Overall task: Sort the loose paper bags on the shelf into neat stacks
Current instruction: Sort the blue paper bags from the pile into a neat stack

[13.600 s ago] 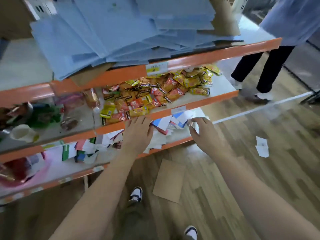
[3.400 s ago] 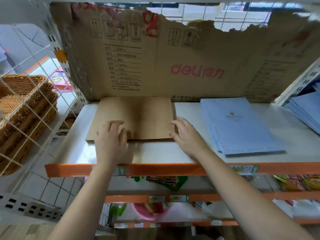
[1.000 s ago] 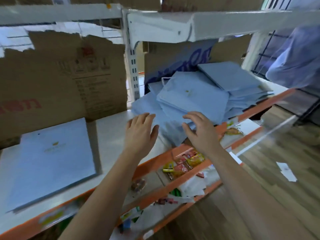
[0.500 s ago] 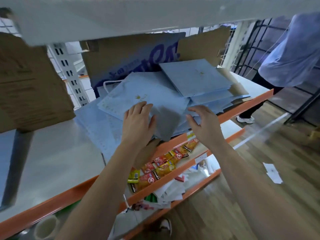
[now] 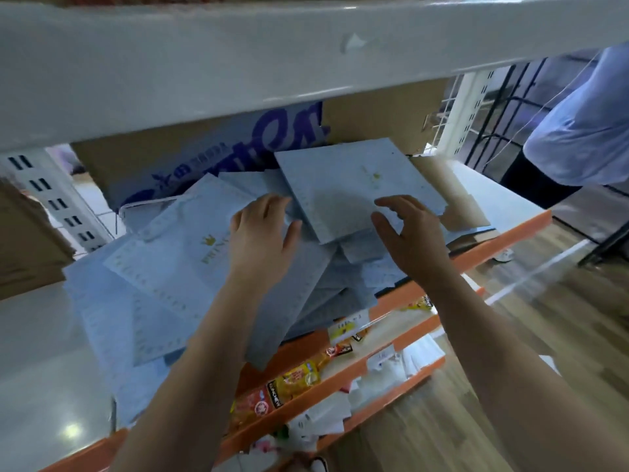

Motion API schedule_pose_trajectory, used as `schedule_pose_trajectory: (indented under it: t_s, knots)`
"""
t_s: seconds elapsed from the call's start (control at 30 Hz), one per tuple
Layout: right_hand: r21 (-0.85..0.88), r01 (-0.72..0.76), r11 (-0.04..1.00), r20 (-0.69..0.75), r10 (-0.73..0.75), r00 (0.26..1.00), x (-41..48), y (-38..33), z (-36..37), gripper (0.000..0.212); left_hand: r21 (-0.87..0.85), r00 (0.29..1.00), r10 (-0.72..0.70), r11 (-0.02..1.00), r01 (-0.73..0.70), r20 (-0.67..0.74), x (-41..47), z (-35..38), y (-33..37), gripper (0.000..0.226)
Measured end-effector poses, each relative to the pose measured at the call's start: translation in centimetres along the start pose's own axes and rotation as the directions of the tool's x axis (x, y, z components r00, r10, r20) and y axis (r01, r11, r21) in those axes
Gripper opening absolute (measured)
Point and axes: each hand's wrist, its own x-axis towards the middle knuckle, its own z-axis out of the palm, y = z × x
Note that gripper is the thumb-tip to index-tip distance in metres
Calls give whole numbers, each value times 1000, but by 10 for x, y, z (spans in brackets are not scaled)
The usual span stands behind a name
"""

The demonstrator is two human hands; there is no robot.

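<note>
A loose heap of light blue paper bags with a gold crown print sprawls over the white shelf, some hanging past its orange front edge. One blue bag lies on top at the back. My left hand rests flat on the heap, its fingertips at the top bag's left edge. My right hand is spread with loosely curved fingers over that bag's near right corner and holds nothing. A brown paper bag shows under the blue ones at the right.
A cardboard sheet with blue print lines the shelf's back. The white upper shelf hangs low overhead. Snack packets and white papers fill the lower orange shelves. A person in a light blue top stands at the right.
The view has closed in on the blue heap. Both hands have moved further back onto it, from the near bags to the topmost bag.
</note>
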Motion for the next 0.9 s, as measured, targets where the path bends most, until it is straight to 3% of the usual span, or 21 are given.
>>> schedule_pose_trajectory:
  t_s: [0.37,0.5,0.67,0.77,0.9]
  knots:
    - [214,227,950,173,-265,949,55,13,16,28,93,944,-323,940,329,-74,-19,-3,19,44]
    - [281,411,867,179,-468,865,62,-9,30,21,121,910,-390,906,406,-140,-43,-11,22,41]
    - [344,437,831,383,-549,743,61,-39,52,17,143,876,-446,870,472,-183,-69,-19,18,41]
    - [142,437,888,555,-437,708,61,-49,69,62,146,865,-462,859,491,-195,-80,-23,13,42]
    - [-128,519,845,603,-348,717,60,-61,90,99,146,838,-485,837,528,-249,-92,-31,6,41]
